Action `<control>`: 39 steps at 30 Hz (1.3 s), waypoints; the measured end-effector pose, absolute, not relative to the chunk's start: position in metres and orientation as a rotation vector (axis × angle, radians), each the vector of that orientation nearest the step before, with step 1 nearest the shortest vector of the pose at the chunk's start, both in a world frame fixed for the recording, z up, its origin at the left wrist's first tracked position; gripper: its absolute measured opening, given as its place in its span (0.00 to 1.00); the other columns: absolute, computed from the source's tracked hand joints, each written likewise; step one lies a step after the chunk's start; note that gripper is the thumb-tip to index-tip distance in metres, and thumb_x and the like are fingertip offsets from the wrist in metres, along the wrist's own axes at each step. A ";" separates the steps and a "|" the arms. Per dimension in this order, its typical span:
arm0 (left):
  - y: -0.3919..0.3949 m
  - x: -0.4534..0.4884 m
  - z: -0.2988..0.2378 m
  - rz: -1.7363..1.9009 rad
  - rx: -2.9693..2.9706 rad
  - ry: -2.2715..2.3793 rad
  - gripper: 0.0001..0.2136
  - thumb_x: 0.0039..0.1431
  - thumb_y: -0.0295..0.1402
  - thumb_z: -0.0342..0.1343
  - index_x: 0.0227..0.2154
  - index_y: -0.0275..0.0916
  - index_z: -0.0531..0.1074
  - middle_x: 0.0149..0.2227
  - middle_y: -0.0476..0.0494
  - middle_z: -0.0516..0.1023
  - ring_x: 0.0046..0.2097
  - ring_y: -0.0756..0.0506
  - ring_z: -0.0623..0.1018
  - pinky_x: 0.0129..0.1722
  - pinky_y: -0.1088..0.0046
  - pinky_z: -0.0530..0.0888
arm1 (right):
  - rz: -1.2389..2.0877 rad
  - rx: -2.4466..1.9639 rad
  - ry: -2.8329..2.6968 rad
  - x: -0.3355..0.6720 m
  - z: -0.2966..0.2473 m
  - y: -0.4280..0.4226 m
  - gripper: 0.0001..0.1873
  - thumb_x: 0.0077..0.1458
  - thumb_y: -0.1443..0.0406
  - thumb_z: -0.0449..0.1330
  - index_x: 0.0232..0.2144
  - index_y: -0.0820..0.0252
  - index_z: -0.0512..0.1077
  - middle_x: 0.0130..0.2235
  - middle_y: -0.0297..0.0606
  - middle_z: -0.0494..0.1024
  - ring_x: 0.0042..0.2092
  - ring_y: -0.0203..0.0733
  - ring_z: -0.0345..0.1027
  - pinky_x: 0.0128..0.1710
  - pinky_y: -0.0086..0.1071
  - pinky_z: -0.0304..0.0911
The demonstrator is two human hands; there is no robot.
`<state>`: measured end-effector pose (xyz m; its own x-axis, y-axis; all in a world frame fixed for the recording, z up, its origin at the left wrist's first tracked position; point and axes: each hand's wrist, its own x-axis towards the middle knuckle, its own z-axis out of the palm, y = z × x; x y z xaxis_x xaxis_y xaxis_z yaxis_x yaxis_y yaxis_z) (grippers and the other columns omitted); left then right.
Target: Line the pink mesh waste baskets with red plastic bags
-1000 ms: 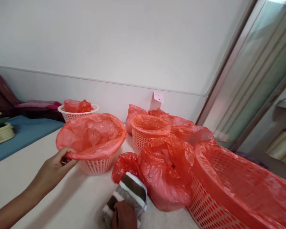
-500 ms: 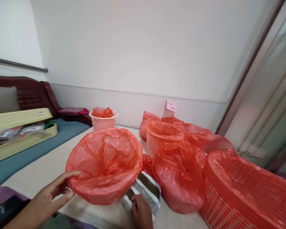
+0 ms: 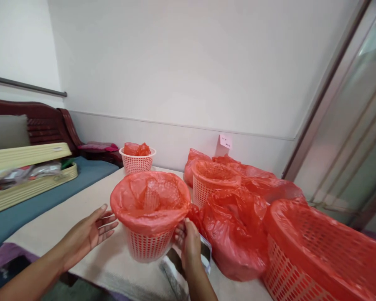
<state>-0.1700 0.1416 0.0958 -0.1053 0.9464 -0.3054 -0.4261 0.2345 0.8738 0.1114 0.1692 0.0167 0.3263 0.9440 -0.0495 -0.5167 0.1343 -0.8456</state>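
Observation:
A white mesh basket (image 3: pixel 148 247) lined with a red plastic bag (image 3: pixel 150 200) stands upright on the beige table (image 3: pixel 65 205) in front of me. My left hand (image 3: pixel 88 234) hovers just left of it, palm turned toward it, fingers spread and apart from the basket. On the basket's right side, my right hand (image 3: pixel 190 246) has its fingers stretched upward, lying against the mesh wall and the bag's edge. A brown-and-white striped towel (image 3: pixel 206 253) lies under and behind my right hand, mostly hidden.
A bulging red bag (image 3: pixel 238 238) and a large red-lined basket (image 3: pixel 301 267) crowd the right. Two smaller lined baskets (image 3: pixel 137 162) (image 3: pixel 203 190) stand near the wall. A yellow case (image 3: pixel 28 177) rests on a blue mat (image 3: pixel 81 175) at left. A glass door (image 3: pixel 347 146) is at right.
The lined basket went from tilted toward me to upright on the table. My left hand let go of its rim and opened. My right hand rose from the towel to the basket's side.

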 end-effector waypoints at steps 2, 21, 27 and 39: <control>0.146 -0.166 0.099 1.290 0.608 1.106 0.06 0.60 0.36 0.59 0.38 0.41 0.75 0.38 0.41 0.80 0.36 0.46 0.82 0.34 0.72 0.81 | 1.162 -0.868 -0.523 0.114 0.030 0.184 0.20 0.53 0.50 0.60 0.35 0.61 0.69 0.27 0.33 0.75 0.25 0.34 0.68 0.24 0.26 0.61; 0.166 -0.143 0.114 1.353 0.570 0.999 0.08 0.60 0.19 0.53 0.38 0.35 0.75 0.34 0.41 0.78 0.30 0.49 0.81 0.30 0.73 0.82 | 0.955 -0.889 -1.053 0.153 0.003 0.194 0.16 0.57 0.53 0.57 0.36 0.59 0.73 0.35 0.35 0.76 0.37 0.41 0.69 0.38 0.33 0.63; 0.170 -0.154 0.106 1.382 0.566 1.022 0.08 0.63 0.22 0.51 0.38 0.36 0.74 0.33 0.42 0.77 0.30 0.49 0.81 0.31 0.73 0.82 | 0.915 -0.884 -1.187 0.151 -0.006 0.192 0.13 0.56 0.56 0.59 0.31 0.61 0.73 0.32 0.36 0.74 0.37 0.42 0.67 0.40 0.33 0.61; 0.183 -0.177 0.113 1.421 0.705 1.224 0.07 0.54 0.17 0.56 0.29 0.34 0.76 0.30 0.45 0.78 0.29 0.50 0.79 0.31 0.76 0.81 | 0.890 -0.863 -1.258 0.133 -0.013 0.201 0.12 0.57 0.58 0.56 0.32 0.61 0.70 0.31 0.35 0.72 0.33 0.40 0.66 0.35 0.32 0.60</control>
<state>-0.1775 0.1831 0.1132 -0.2441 0.9489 -0.2001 -0.3386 0.1100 0.9345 0.1331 0.2006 -0.0129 0.0912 0.9099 0.4047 -0.0783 0.4117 -0.9080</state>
